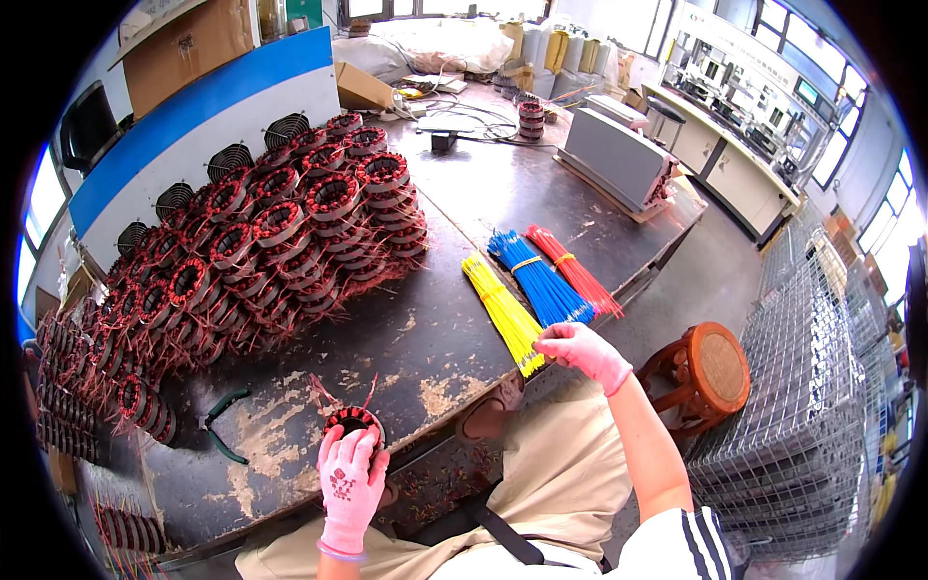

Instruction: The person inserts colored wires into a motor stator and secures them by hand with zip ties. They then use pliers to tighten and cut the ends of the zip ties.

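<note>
My left hand, in a pink glove, is closed over a motor stator at the table's near edge. The stator is a dark ring with red windings, and thin reddish leads stick up from it. My right hand, also gloved in pink, has its fingers pinched together at the near ends of the wire bundles. Whether a wire is between those fingertips is too small to tell. Beside them lie a banded yellow wire bundle, a blue wire bundle and a red wire bundle.
Stacked stators fill the table's left side against a blue-and-white panel. Green-handled pliers lie left of my left hand. A grey box-shaped part stands far right. A wooden stool and wire cages stand on the right.
</note>
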